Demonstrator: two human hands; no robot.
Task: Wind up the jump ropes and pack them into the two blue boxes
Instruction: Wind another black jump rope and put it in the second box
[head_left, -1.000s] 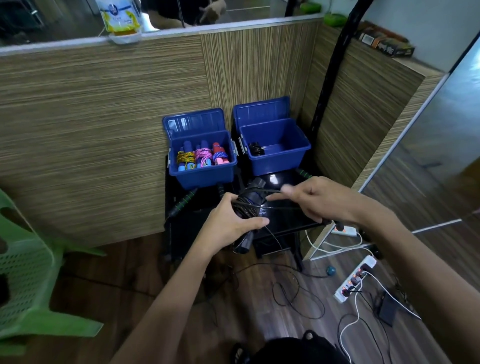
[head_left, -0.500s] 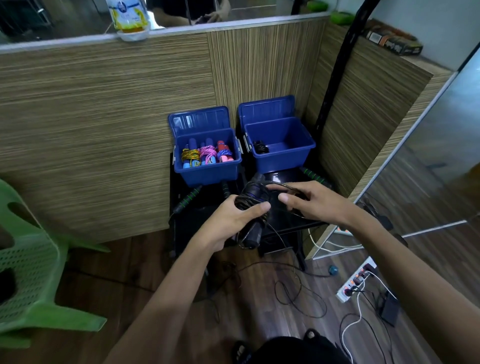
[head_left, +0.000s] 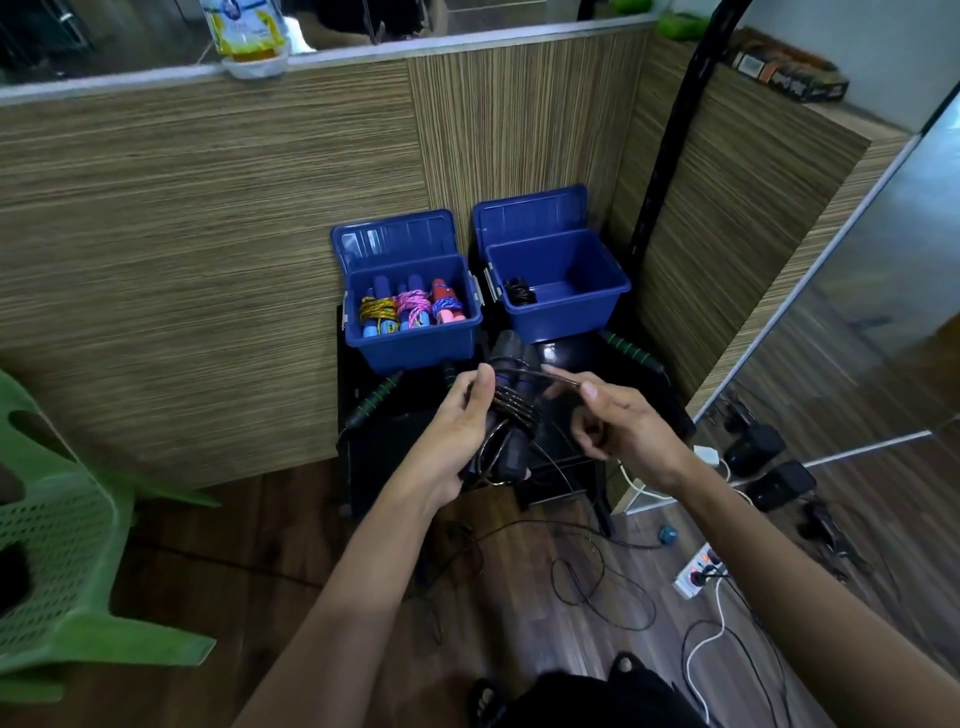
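Left hand (head_left: 451, 431) grips the black rope (head_left: 511, 410) bundle; right hand (head_left: 621, 423) pinches its cord, near the boxes (head_left: 415, 343).

blue boxes (head_left: 556, 312), green chair (head_left: 67, 545), black rope (head_left: 511, 410)

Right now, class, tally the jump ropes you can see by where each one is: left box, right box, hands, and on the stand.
Left blue box: 3 wound ropes
Right blue box: 1 black rope
In the hands: 1 black rope
On the stand: 2 green-striped handles, rope count unclear
Total countable: 5
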